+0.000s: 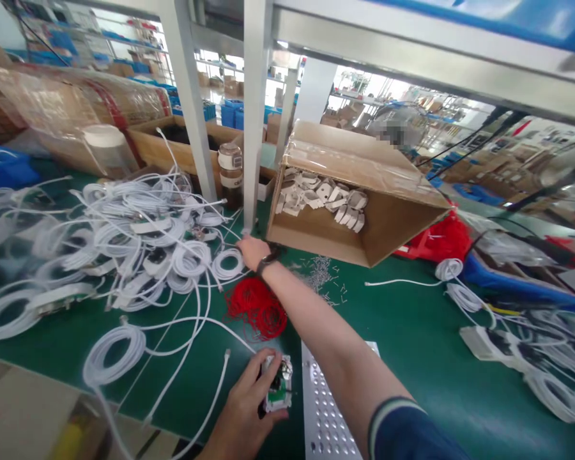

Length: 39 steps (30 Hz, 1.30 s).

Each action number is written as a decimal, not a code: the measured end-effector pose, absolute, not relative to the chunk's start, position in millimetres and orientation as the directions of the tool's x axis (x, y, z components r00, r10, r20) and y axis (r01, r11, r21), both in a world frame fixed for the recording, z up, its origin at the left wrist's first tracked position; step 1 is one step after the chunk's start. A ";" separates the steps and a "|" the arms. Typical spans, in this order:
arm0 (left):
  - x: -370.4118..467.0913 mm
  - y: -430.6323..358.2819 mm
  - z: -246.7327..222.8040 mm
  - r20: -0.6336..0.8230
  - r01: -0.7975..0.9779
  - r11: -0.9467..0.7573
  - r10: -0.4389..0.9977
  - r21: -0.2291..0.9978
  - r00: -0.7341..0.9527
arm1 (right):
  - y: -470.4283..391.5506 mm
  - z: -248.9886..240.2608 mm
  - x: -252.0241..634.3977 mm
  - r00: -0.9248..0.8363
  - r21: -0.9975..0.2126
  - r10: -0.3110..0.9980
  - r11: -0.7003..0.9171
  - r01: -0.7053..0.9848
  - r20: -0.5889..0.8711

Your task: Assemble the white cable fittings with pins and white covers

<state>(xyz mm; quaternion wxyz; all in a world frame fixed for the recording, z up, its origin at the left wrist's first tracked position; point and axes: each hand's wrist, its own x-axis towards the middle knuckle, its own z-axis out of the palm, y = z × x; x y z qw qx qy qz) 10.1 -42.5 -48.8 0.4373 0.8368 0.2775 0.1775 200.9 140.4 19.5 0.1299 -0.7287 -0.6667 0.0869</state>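
My left hand (249, 399) is closed around the edges of a small white housing (287, 369) at the front of the bench. Inside it a green circuit board (276, 391) and dark wires show, and a white cable (220, 324) runs up to it. My right arm crosses the bench to the far side. There my right hand (253, 252) is beside the foot of a metal post, close to a small coil of white cable (228, 264). Its fingers are mostly hidden, so a grip cannot be made out. Red wire bundles (261, 308) lie just below my right wrist.
A big heap of coiled white cables (138, 217) covers the left. An open carton (326, 233) with white plastic parts lies at the back, with loose screws (319, 275) before it. A perforated metal plate (326, 415) sits under my right arm. More cabled units (489, 345) lie right.
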 end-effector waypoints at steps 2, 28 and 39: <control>9.9 -41.4 -48.2 0.031 0.325 -0.450 0.622 0.832 0.782 | 149.0 11.4 198.1 0.100 -0.308 0.994 -0.084 0.948 0.035; 17.2 -46.9 -45.8 0.138 0.340 -0.515 0.684 0.787 0.716 | -136.9 -1.1 147.8 0.458 -0.911 0.887 -0.149 0.385 0.049; 16.4 -47.0 -50.3 0.156 0.299 -0.507 0.675 0.809 0.721 | -128.2 17.5 152.9 0.037 -0.516 0.999 -0.017 0.857 0.028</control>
